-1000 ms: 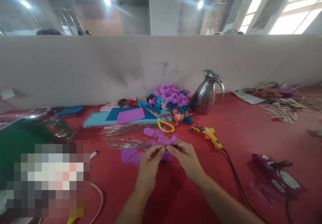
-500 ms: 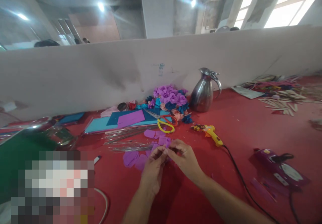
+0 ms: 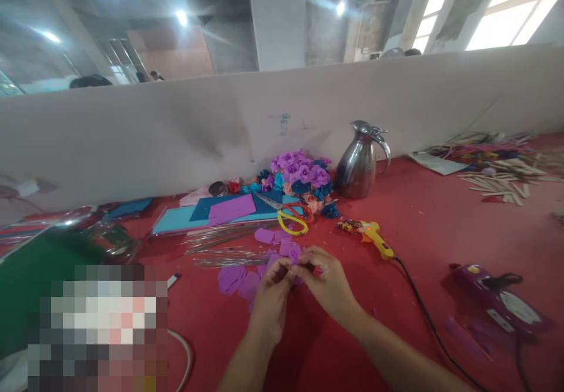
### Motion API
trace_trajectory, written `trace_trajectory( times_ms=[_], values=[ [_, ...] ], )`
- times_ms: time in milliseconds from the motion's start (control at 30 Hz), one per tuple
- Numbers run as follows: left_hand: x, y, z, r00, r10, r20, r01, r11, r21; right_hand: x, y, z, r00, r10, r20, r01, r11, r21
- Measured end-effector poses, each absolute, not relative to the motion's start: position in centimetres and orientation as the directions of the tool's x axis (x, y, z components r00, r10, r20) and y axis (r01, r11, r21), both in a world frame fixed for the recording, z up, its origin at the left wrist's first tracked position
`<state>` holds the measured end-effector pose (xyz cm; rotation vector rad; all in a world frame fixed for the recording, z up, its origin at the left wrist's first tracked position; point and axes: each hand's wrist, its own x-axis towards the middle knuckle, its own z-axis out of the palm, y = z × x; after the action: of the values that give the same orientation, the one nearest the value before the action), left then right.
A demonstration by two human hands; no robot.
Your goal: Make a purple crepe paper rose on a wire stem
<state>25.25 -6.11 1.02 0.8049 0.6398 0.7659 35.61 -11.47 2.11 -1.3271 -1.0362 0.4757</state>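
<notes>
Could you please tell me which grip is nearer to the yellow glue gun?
Right. The right grip is apart from the yellow glue gun, to its left and nearer the wearer; the left grip sits farther left of it.

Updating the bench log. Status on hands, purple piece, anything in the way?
Left hand and right hand together, pinching grip. Purple piece held between them. Purple cut-outs close by, left and beyond; yellow glue gun apart, to the right.

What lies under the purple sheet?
A dark blue sheet shows out past the purple sheet, with light blue paper beneath that. Anything wholly covered cannot be seen.
</notes>
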Motion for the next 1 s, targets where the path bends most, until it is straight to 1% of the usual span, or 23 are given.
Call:
trace_trajectory(
  times_ms=[100,267,467,633,733,833,933,1000],
  values=[
    [25.3,-6.2,1.2,0.581,0.786,-0.212,-0.371,0.487,0.791,35.6,-11.5,2.1,0.507,0.797,0.329,0.257,0.224,-0.940],
    [25.4,-6.4,1.0,0.599,0.777,-0.194,-0.373,0.485,0.791,35.9,-11.6,2.3,0.512,0.792,0.333,0.277,0.215,-0.937],
    [25.5,-6.5,1.1,0.614,0.768,-0.180,-0.421,0.512,0.749,36.3,-11.4,1.9,0.539,0.806,0.244,0.294,0.091,-0.951],
    [25.6,-6.7,1.6,0.579,0.791,-0.198,-0.403,0.489,0.774,35.8,-11.3,1.5,0.516,0.799,0.309,0.399,0.095,-0.912],
    [25.5,-6.5,1.6,0.540,0.813,-0.220,-0.389,0.472,0.791,35.9,-11.3,1.5,0.447,0.826,0.343,0.431,0.138,-0.892],
    [25.2,-5.7,1.6,0.511,0.828,-0.229,-0.391,0.462,0.796,36.8,-11.3,1.5,0.366,0.868,0.337,0.445,0.155,-0.882],
    [24.6,-4.3,1.8,0.416,0.886,-0.206,-0.433,0.392,0.812,37.9,-11.3,1.1,0.412,0.862,0.296,0.522,0.043,-0.852],
    [23.9,-3.2,2.1,0.334,0.921,-0.202,-0.481,0.351,0.804,38.4,-11.3,0.7,0.420,0.866,0.273,0.625,-0.058,-0.779]
  ],
)
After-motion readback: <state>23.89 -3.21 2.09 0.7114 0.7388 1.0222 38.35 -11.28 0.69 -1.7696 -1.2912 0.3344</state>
